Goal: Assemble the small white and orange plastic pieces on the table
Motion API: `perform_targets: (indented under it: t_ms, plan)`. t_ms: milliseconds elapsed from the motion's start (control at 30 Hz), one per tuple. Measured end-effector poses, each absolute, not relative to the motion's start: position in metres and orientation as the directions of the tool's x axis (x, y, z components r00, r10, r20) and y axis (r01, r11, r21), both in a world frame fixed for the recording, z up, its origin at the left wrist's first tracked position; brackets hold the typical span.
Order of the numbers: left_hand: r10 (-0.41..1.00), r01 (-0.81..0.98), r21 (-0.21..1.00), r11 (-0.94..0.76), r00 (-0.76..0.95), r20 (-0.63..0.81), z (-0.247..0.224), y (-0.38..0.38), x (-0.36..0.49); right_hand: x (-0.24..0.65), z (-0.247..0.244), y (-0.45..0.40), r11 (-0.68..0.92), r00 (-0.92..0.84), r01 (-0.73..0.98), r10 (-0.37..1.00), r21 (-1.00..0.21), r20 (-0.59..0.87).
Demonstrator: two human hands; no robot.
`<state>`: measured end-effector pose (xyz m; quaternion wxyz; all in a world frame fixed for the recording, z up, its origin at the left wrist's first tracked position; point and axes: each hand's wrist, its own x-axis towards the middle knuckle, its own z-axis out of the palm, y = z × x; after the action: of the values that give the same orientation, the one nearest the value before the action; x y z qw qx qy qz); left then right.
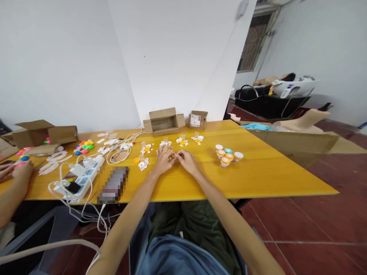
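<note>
My left hand [164,159] is closed around a small orange plastic part [172,155], mostly covered by my fingers. From the other side my right hand [185,160] meets it, thumb and fingertips pinched close against the part. Whatever lies between the right fingertips is too small to make out. Around my hands are little groups of orange and white plastic pieces with clear cups: one pile [142,163] to the left, another [147,148] behind it, and more pieces [182,141] farther back. Several capped cups [228,156] with white, orange and teal lids stand together on the right.
An open cardboard box [164,124] and a smaller box [197,120] stand by the wall. Left lie a phone [114,185], a power strip [86,179] and tangled white cables [122,147]. At far left, another person's hand [23,170] is near colourful balls [84,146].
</note>
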<state>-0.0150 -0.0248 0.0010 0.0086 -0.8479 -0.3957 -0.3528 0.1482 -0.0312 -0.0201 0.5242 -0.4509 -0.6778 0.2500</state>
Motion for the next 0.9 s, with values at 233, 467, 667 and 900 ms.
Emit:
perform_targets:
  t_ms: [233,467,667,900]
  plan:
    - [0.68,0.693,0.26,-0.673,0.441,0.586,0.0025,-0.0266,-0.014,0.1483,-0.0234,-0.0297,0.445,-0.029,0.414,0.879,-0.794,0.477]
    - [0.702,0.701,0.277,-0.657,0.437,0.562,0.0038,-0.0275,-0.0135,0.1479,-0.0226,-0.0316,0.433,-0.031,0.502,0.874,-0.748,0.485]
    - [0.71,0.713,0.276,-0.644,0.424,0.562,0.0031,-0.0278,-0.0134,0.1489,-0.0237,-0.0323,0.435,-0.04,0.542,0.868,-0.719,0.495]
    - [0.713,0.712,0.285,-0.642,0.419,0.562,0.0052,-0.0286,-0.0124,0.1491,-0.0231,-0.0321,0.412,-0.045,0.566,0.88,-0.714,0.472]
